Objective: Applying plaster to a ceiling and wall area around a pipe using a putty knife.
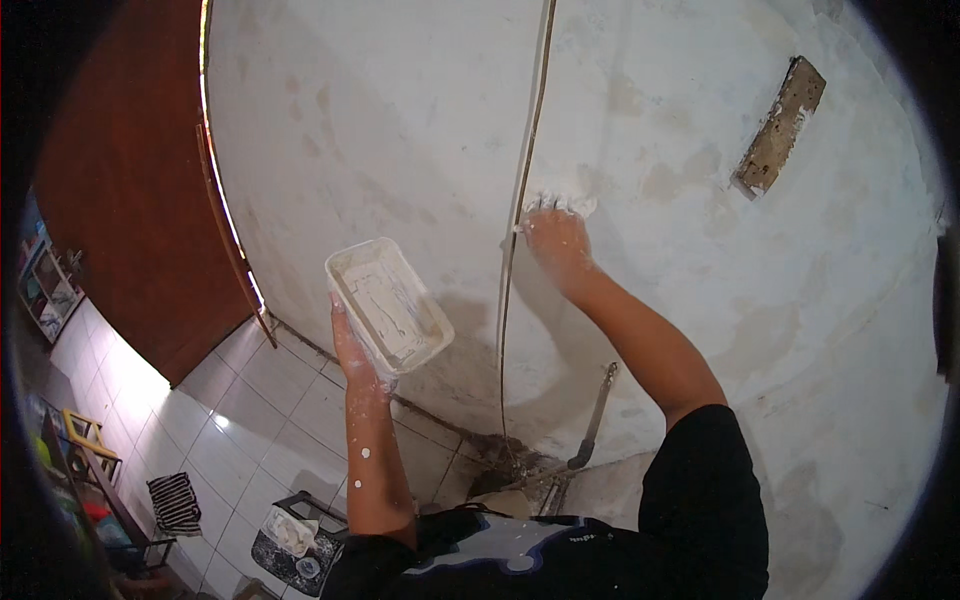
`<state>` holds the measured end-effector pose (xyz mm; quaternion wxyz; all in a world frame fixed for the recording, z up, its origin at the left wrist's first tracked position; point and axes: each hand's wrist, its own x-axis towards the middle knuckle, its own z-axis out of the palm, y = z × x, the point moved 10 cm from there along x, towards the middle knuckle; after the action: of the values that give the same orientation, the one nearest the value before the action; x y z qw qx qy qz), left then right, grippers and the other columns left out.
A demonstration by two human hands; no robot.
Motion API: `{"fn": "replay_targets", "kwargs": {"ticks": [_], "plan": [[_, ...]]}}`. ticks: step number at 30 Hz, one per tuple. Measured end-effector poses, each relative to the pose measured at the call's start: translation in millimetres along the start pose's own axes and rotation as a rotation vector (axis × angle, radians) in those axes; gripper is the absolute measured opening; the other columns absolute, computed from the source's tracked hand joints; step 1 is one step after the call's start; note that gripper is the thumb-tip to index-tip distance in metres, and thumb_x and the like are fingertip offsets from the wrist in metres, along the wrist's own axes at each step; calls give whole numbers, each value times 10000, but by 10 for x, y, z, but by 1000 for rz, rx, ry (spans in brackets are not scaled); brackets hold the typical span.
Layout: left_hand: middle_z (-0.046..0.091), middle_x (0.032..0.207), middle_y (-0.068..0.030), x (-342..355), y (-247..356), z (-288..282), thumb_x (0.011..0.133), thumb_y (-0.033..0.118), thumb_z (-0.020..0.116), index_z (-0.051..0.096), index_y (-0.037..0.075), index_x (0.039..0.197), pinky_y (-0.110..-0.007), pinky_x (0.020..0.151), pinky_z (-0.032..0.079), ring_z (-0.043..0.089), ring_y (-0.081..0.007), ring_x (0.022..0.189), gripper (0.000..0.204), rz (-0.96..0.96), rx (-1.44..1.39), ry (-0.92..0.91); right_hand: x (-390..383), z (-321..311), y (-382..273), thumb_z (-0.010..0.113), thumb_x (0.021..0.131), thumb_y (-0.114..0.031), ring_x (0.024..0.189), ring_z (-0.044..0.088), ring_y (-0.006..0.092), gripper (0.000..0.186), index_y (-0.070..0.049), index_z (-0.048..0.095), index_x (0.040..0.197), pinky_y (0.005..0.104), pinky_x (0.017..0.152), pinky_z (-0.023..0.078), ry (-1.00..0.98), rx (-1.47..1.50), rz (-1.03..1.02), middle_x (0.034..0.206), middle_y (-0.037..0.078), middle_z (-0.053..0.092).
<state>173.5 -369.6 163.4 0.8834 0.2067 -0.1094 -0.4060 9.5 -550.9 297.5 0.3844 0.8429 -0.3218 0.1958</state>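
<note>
A cream rectangular plastic tub with white paste inside is gripped in my left hand, below and left of my right hand. Against the white wall, my right hand has curled fingers pressed into a white patch of paste, just beside a long thin brown line running down the wall, which could be a cable or strip. Whether those fingers hold anything is hidden. Paste speckles both hands and my left forearm.
At upper right a worn, paste-smeared board is on the wall. A grey pipe stands low by it. Left are a brown door, tiled floor, striped cloth, cluttered rack and dark stool with rag.
</note>
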Motion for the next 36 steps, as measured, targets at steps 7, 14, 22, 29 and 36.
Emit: {"fn": "replay_targets", "kwargs": {"ticks": [7, 14, 22, 29, 36], "plan": [[503, 1281, -180, 16, -84, 89, 975, 491, 339, 380, 37, 1375, -405, 893, 527, 574, -286, 1090, 606, -49, -1, -72, -781, 939, -385, 559, 845, -171, 771, 689, 246, 169, -98, 704, 798, 382, 650, 528, -328, 274, 38, 828, 110, 692], [489, 1309, -150, -111, 37, 212, 984, 504, 322, 370, 44, 1387, -411, 963, 469, 532, -276, 1148, 614, -43, -27, -148, -779, 698, 18, 553, 858, -197, 737, 680, 274, 186, -83, 699, 851, 392, 652, 523, -492, 174, 55, 819, 100, 690], [499, 1294, -190, -159, -67, 326, 980, 509, 293, 370, 38, 1387, -438, 907, 521, 563, -305, 1120, 627, -145, -33, -188, -34, -1259, 961, 448, 920, -193, 757, 650, 353, 222, -103, 647, 884, 471, 639, 507, 307, 150, 365, 844, 127, 675], [490, 1309, -153, -105, -173, 156, 982, 524, 280, 358, 60, 1399, -426, 955, 471, 531, -286, 1148, 628, -224, 51, -128, 285, -1257, 548, 458, 921, -199, 704, 643, 326, 231, -51, 627, 868, 462, 625, 499, 128, 170, 347, 777, 149, 656], [483, 1330, -161, -144, -179, 175, 971, 535, 312, 359, 68, 1406, -442, 957, 476, 530, -302, 1162, 640, -265, 49, -203, -239, -520, -103, 510, 871, -169, 668, 665, 301, 179, -62, 647, 827, 424, 581, 523, -174, 268, 266, 744, 122, 664]]}}
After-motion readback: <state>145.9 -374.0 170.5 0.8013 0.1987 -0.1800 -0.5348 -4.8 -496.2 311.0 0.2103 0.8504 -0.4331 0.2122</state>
